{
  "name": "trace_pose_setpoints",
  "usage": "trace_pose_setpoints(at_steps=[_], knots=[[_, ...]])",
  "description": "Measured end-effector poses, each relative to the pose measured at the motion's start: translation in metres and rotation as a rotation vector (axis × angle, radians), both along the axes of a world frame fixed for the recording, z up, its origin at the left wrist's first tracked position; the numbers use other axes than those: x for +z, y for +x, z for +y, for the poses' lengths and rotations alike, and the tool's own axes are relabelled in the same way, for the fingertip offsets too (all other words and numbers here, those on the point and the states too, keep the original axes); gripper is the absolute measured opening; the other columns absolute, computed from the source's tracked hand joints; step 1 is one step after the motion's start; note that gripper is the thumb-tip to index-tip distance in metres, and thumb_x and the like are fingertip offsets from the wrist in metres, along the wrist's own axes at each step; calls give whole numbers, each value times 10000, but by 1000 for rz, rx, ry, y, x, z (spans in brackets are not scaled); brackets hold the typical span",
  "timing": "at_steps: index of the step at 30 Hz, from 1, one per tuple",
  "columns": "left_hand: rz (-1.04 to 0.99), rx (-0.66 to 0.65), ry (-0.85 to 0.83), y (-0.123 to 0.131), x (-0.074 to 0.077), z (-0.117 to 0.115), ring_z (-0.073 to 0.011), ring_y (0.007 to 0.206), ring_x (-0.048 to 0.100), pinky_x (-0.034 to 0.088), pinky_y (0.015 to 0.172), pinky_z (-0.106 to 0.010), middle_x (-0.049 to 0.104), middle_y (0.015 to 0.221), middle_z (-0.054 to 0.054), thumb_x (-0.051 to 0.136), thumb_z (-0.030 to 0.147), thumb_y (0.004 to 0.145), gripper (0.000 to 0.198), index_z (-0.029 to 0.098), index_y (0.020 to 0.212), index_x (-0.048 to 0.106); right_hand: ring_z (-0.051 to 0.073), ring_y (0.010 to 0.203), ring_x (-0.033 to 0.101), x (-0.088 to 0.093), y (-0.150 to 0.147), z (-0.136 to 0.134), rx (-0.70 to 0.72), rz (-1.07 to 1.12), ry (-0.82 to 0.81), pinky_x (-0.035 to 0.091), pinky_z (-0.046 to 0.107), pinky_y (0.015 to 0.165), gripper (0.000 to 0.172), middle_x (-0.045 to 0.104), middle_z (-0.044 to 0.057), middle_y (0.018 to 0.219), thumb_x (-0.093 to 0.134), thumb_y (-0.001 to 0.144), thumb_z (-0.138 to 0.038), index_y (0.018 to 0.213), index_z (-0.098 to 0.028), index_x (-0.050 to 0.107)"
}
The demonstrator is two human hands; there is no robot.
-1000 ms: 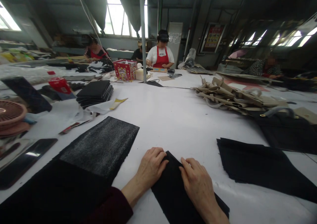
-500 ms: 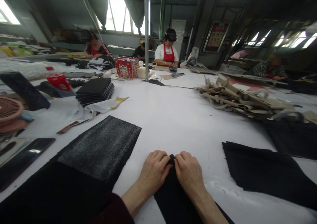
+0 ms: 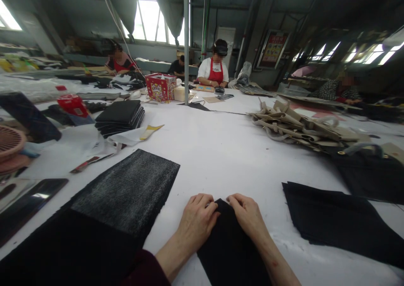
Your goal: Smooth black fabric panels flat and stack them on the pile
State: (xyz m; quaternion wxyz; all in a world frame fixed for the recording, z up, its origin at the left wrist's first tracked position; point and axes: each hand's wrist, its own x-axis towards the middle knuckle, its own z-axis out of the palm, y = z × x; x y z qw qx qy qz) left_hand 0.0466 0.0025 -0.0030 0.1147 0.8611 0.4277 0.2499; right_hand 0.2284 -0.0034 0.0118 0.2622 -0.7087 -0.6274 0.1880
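A black fabric piece (image 3: 232, 248) lies on the white table (image 3: 217, 151) between my hands, its narrow far end pointing away from me. My left hand (image 3: 199, 218) pinches the left edge near that end, thumb and fingers together. On the right edge, my right hand (image 3: 248, 214) has its fingertips closed at the cloth near the same end. To the left is a black piece with a greyish, speckled upper part (image 3: 126, 189). Another stack of black cloth (image 3: 334, 218) rests at the right.
Folded black cloths (image 3: 118, 115), a red-handled tool (image 3: 85, 164), a phone (image 3: 34, 206) and a pink fan (image 3: 11, 145) sit at the left. Beige pieces with straps (image 3: 303, 126) are piled at the right. A metal pole (image 3: 186, 46) stands ahead; a person (image 3: 214, 69) sits beyond.
My right hand has shifted slightly right, and the black piece between my hands now shows wider, its right side spread out. My left hand has hardly moved.
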Motion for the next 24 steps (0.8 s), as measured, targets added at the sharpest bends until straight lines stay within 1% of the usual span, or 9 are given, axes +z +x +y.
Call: trace_pose_setpoints(at_steps=[2, 4, 6, 8, 12, 14, 19, 21, 24], knots=[[0, 2, 3, 0, -1, 0, -238, 1008, 561, 463, 875, -420, 621, 1066, -35, 653, 171, 886, 112, 207, 985, 616, 143, 640, 578, 2, 1, 0, 4, 12, 0, 369, 247, 606, 355, 650, -12, 697, 421, 949, -349, 725, -219, 664], [-4, 3, 9, 0, -2, 0, -238, 1014, 557, 460, 880, -418, 619, 1072, -38, 646, 174, 890, 113, 208, 994, 616, 156, 705, 595, 2, -2, 0, 0, 2, 12, 381, 255, 663, 247, 671, -3, 788, 492, 919, -350, 828, -220, 683], [-9, 0, 14, 1, -4, 0, -236, 1012, 555, 458, 883, -415, 619, 1078, -40, 631, 175, 900, 112, 210, 1005, 615, 176, 782, 596, 0, -10, 1, 19, -92, 42, 370, 271, 718, 136, 669, 8, 854, 571, 873, -312, 875, -222, 673], [-8, -5, 17, 1, -5, 1, -234, 1008, 554, 457, 884, -414, 618, 1081, -39, 621, 176, 907, 111, 212, 1012, 615, 189, 820, 586, -3, -19, 4, 35, -216, 73, 347, 287, 742, 89, 656, 24, 864, 575, 868, -256, 836, -212, 645], [4, -7, 17, 0, -5, 1, -236, 1010, 552, 456, 885, -416, 616, 1080, -38, 642, 176, 892, 127, 212, 1010, 616, 184, 756, 570, -7, -29, 12, -33, -276, 67, 315, 295, 693, 150, 641, 45, 817, 512, 903, -200, 778, -192, 595], [11, -8, 15, 0, -4, 0, -237, 1007, 554, 458, 879, -418, 618, 1076, -38, 647, 174, 887, 123, 208, 1001, 617, 175, 699, 560, -6, -26, 16, -65, -248, 40, 303, 288, 652, 179, 639, 33, 766, 518, 915, -243, 754, -201, 585], [12, -6, 26, -1, -4, -2, -240, 1011, 557, 463, 873, -416, 617, 1076, -47, 640, 187, 895, 124, 203, 1017, 624, 153, 605, 542, 3, -6, 10, -72, -132, -19, 317, 271, 600, 443, 609, -5, 626, 367, 1004, -421, 652, -228, 555], [16, -6, 33, -1, -3, -2, -241, 1011, 554, 463, 875, -415, 612, 1078, -54, 627, 194, 904, 138, 206, 1041, 627, 153, 618, 557, 4, 2, 0, -57, -91, -35, 339, 265, 605, 424, 624, -14, 645, 393, 990, -457, 689, -239, 597], [54, -14, 45, -2, 2, -2, -236, 983, 549, 460, 870, -412, 602, 1081, -62, 596, 187, 915, 148, 208, 1058, 627, 172, 698, 584, -2, 9, -17, -60, -50, -24, 380, 270, 657, 234, 658, -11, 744, 527, 922, -415, 843, -247, 670]])
